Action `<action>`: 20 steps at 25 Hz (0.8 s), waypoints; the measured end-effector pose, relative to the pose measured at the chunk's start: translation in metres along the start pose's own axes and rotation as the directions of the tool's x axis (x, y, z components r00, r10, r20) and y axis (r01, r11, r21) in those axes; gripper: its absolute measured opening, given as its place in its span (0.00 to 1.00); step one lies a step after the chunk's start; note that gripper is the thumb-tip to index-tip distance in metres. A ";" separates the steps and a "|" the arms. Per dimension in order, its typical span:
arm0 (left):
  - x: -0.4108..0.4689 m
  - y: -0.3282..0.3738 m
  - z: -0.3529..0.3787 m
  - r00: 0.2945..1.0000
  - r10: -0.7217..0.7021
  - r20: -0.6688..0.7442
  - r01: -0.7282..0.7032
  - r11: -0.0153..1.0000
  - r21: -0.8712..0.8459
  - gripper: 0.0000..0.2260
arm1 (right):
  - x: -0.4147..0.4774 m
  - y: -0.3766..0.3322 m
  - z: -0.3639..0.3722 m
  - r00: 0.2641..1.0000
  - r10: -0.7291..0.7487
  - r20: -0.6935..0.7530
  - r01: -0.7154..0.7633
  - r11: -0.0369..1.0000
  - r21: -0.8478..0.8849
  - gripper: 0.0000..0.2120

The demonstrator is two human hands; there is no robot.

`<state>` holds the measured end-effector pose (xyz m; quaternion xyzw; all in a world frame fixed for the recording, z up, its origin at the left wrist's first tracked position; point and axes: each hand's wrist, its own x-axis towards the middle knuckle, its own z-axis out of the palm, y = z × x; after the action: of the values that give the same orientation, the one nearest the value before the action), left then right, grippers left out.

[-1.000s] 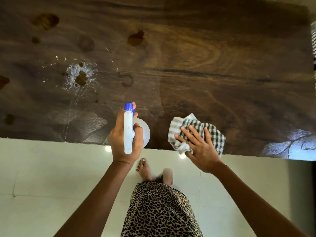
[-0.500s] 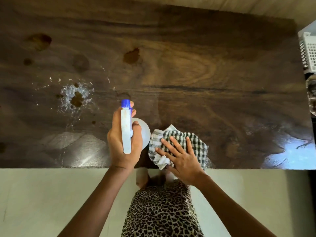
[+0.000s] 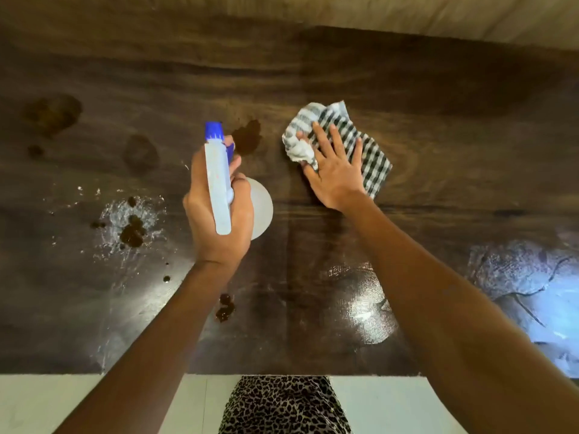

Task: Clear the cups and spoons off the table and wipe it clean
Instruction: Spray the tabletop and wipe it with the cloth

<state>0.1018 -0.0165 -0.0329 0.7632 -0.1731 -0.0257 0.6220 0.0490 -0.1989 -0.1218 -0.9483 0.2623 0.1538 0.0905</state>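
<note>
Wiping looks under way: right hand (image 3: 335, 170) presses spread fingers on a crumpled black-and-white checked cloth (image 3: 374, 158) on the dark wooden table (image 3: 454, 120); left hand (image 3: 219, 220) clamps round a white, blue-nozzled spray bottle (image 3: 217, 183). Next, the nearby brown stain (image 3: 247, 137) needs wiping.

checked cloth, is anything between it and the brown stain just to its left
Nothing visible. Only bare table lies between the checked cloth, under the flat right hand, and the brown stain. The spray bottle in the left hand is left of the stain.
</note>
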 end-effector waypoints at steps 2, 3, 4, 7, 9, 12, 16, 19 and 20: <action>0.017 -0.002 0.008 1.000 0.012 -0.009 -0.011 1.000 0.015 0.19 | -0.023 -0.004 0.009 0.999 -0.048 0.021 0.049 0.995 -0.088 0.27; 0.025 -0.003 0.011 1.000 0.017 -0.014 -0.017 1.000 0.024 0.20 | -0.042 -0.007 0.018 0.996 -0.090 0.005 0.090 0.988 -0.129 0.28; 0.033 -0.005 0.014 1.000 0.008 -0.015 -0.008 1.000 0.028 0.20 | -0.061 -0.006 0.025 0.992 -0.124 -0.009 0.122 0.984 -0.129 0.28; 0.047 -0.008 0.021 0.999 0.024 0.024 -0.025 0.999 0.035 0.19 | -0.074 0.006 0.032 0.985 -0.175 -0.016 0.174 0.984 -0.031 0.28; 0.051 -0.011 0.027 0.997 0.048 0.057 -0.048 0.999 -0.007 0.18 | -0.043 0.014 0.020 0.987 -0.162 -0.022 0.161 0.986 -0.033 0.28; 0.051 -0.015 0.029 0.998 0.003 0.065 -0.002 1.000 -0.014 0.17 | 0.034 0.021 -0.011 0.996 -0.082 -0.018 0.081 0.996 -0.046 0.29; 0.050 -0.014 0.024 0.996 0.003 0.092 -0.011 0.997 0.082 0.17 | 0.155 0.040 -0.060 1.000 0.015 0.003 -0.015 1.000 -0.011 0.27; 0.053 -0.019 0.023 0.993 0.071 0.092 -0.089 0.976 0.199 0.15 | 0.211 0.037 -0.079 0.997 0.070 0.043 -0.071 0.997 0.025 0.27; 0.054 -0.021 0.023 0.993 0.069 0.094 -0.088 0.975 0.206 0.14 | 0.218 0.034 -0.081 0.996 0.081 0.040 -0.082 0.996 0.026 0.27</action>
<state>0.1517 -0.0509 -0.0486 0.8152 -0.2316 -0.0157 0.5306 0.2285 -0.3505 -0.1229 -0.9324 0.3009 0.1719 0.1024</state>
